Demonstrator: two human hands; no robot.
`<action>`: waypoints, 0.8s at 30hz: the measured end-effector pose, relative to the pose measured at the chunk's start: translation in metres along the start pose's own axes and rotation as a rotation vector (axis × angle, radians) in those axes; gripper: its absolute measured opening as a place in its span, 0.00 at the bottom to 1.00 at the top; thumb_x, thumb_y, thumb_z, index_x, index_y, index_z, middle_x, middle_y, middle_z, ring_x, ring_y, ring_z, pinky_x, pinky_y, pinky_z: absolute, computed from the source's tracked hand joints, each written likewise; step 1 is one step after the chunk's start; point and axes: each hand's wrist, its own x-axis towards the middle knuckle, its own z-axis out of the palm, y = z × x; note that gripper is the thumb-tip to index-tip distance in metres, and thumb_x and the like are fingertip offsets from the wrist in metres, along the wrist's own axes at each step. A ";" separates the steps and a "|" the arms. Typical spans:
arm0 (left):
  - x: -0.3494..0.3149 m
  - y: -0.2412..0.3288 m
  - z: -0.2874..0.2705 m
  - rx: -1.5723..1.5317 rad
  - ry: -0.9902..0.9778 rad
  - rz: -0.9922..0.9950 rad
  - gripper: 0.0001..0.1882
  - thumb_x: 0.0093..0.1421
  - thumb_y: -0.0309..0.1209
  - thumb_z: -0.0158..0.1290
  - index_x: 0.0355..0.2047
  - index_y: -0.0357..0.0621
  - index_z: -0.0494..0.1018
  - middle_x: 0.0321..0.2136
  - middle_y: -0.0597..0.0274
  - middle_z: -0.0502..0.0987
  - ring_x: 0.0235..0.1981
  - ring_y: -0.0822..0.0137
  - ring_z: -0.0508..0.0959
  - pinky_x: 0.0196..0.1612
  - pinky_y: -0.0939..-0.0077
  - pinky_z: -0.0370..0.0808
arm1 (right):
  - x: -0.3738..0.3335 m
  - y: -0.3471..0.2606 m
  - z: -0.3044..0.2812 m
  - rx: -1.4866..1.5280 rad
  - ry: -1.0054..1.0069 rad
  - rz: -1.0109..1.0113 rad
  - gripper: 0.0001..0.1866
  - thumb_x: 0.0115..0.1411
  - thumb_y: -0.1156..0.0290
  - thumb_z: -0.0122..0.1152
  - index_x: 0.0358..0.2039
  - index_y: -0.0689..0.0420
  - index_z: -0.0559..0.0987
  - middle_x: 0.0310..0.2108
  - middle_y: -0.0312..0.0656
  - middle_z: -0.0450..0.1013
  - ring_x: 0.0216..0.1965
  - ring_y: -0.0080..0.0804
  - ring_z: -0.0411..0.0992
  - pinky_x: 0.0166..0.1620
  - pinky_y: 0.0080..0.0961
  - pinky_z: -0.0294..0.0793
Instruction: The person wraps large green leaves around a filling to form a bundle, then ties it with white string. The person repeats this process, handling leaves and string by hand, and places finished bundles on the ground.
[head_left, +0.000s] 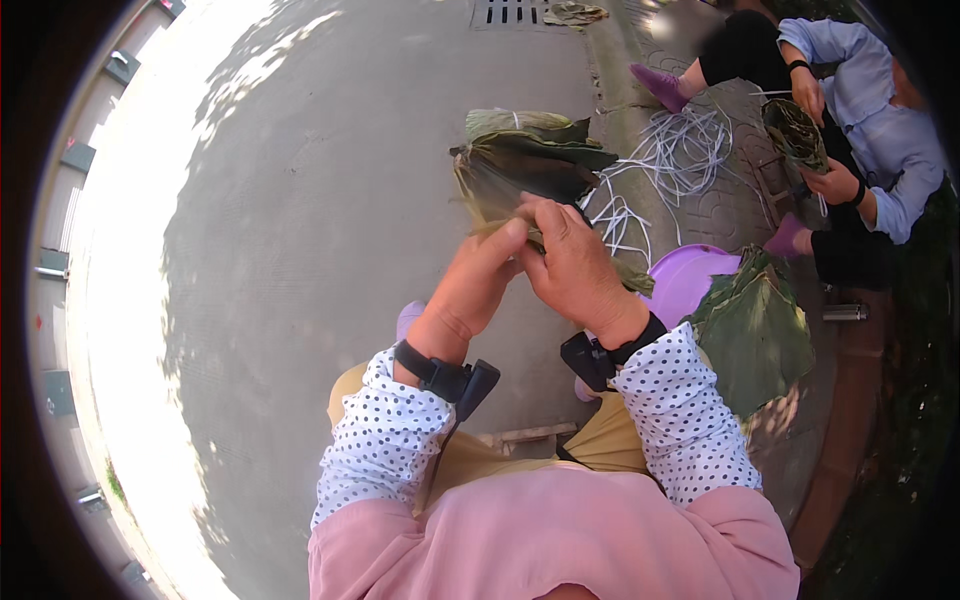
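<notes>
Both hands meet in front of me, thumbs and fingers pinched together on a dried green leaf [635, 279]. One end of it shows past the right wrist, while my fingers hide most of the rest. My left hand [474, 282] and my right hand [574, 262] are both closed, almost touching. Just beyond the fingertips lies a bundle of large dark green leaves [535, 165], a paler folded bundle tied with white string at its far side. How the held leaf meets that bundle is hard to make out.
Tangled white cord [680, 150] lies right of the bundle. A purple basin [685, 280] stands near my right wrist, with broad leaves [757, 330] beside it. At the far right a seated person [860, 110] holds a rolled leaf bundle [795, 132]. A drain grate [508, 12] is at the top.
</notes>
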 end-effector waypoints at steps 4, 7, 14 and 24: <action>0.007 -0.004 -0.002 -0.119 0.225 -0.090 0.26 0.69 0.48 0.56 0.57 0.41 0.74 0.53 0.63 0.76 0.55 0.66 0.74 0.57 0.66 0.71 | -0.015 -0.010 0.013 -0.132 -0.077 -0.107 0.29 0.59 0.71 0.67 0.60 0.63 0.70 0.64 0.60 0.67 0.65 0.60 0.65 0.61 0.54 0.68; 0.017 -0.015 -0.012 -0.189 0.411 -0.065 0.25 0.69 0.47 0.57 0.57 0.43 0.73 0.50 0.64 0.77 0.53 0.66 0.75 0.54 0.68 0.71 | -0.021 -0.015 0.015 -0.163 -0.165 -0.130 0.36 0.60 0.67 0.67 0.65 0.68 0.66 0.68 0.62 0.63 0.69 0.63 0.60 0.64 0.56 0.65; 0.018 -0.008 -0.018 -0.290 0.504 -0.036 0.15 0.71 0.38 0.51 0.50 0.40 0.75 0.45 0.56 0.82 0.45 0.59 0.82 0.51 0.62 0.80 | -0.009 0.002 -0.013 0.251 -0.238 -0.064 0.28 0.65 0.65 0.64 0.62 0.65 0.73 0.62 0.56 0.72 0.67 0.55 0.66 0.64 0.45 0.68; 0.017 0.000 -0.024 -0.469 0.316 0.007 0.18 0.70 0.37 0.51 0.52 0.35 0.75 0.48 0.51 0.82 0.48 0.56 0.83 0.54 0.58 0.80 | -0.010 0.010 -0.014 -0.146 -0.088 -0.068 0.30 0.63 0.66 0.68 0.65 0.57 0.73 0.66 0.51 0.69 0.66 0.52 0.65 0.68 0.42 0.63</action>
